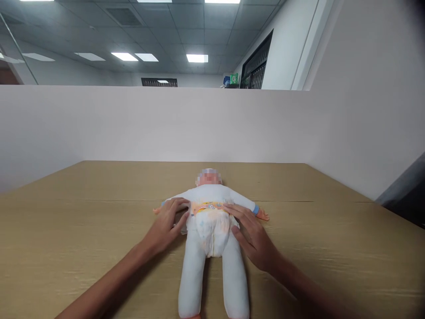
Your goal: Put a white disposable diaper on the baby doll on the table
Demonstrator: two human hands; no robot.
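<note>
A baby doll (pixel 213 193) in a white suit with blue cuffs lies on its back, head away from me, arms spread and legs toward me. Around its hips sits a white diaper (pixel 212 230) with a colourful printed waistband (pixel 209 206). My left hand (pixel 168 222) is at the diaper's left side, thumb and fingers apart, fingertips against the doll's waist. Part of the diaper's side edge shows under that hand. On the right, my right hand (pixel 252 235) rests with stretched fingers on the end of the waistband, its thumb by the top of the leg.
The doll lies on a wide wooden tabletop (pixel 99 248) with a seam running across it. A low white partition (pixel 199 124) rises behind the table, and a white wall (pixel 365 110) stands at the right. A dark object (pixel 407 190) juts in at the right edge.
</note>
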